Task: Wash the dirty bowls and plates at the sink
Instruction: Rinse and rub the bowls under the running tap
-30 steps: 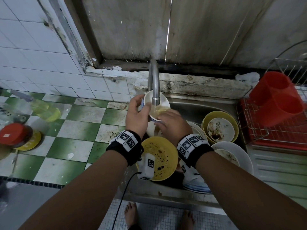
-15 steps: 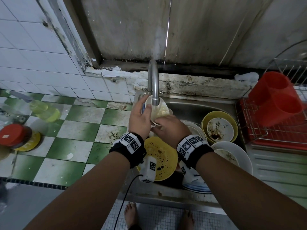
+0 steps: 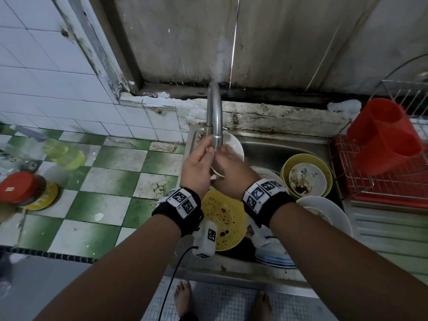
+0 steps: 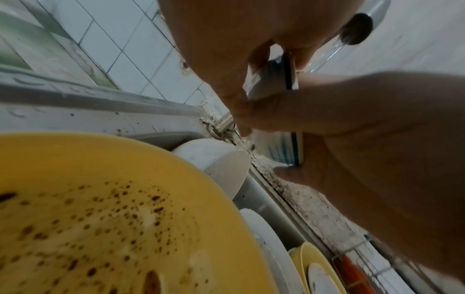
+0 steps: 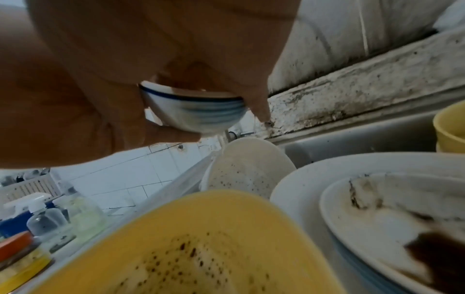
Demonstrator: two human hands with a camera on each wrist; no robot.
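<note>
A small white bowl with blue stripes (image 3: 234, 147) (image 5: 193, 111) (image 4: 276, 149) is tipped on its side under the faucet (image 3: 215, 117). My left hand (image 3: 199, 163) grips its outside. My right hand (image 3: 231, 174) holds its rim, fingers inside and thumb across the striped outside. Below in the sink (image 3: 273, 154) lie a brown-spattered yellow bowl (image 3: 222, 221) (image 4: 100, 218), a speckled white bowl (image 5: 249, 167), a dirty white bowl inside a yellow one (image 3: 305, 179), a smeared white plate (image 3: 328, 209) and a blue-rimmed plate stack (image 3: 275, 258).
A red wire dish rack (image 3: 382, 188) holding a red cutlery holder (image 3: 384, 135) stands right of the sink. On the green and white tiled counter at left are a soap bottle (image 3: 62, 154) and a red-lidded jar (image 3: 20, 186). Bare feet show below the sink edge.
The small bowl has turned from upright, holding yellowish water, onto its side. My right hand has risen over its rim and both hands have drawn together under the spout.
</note>
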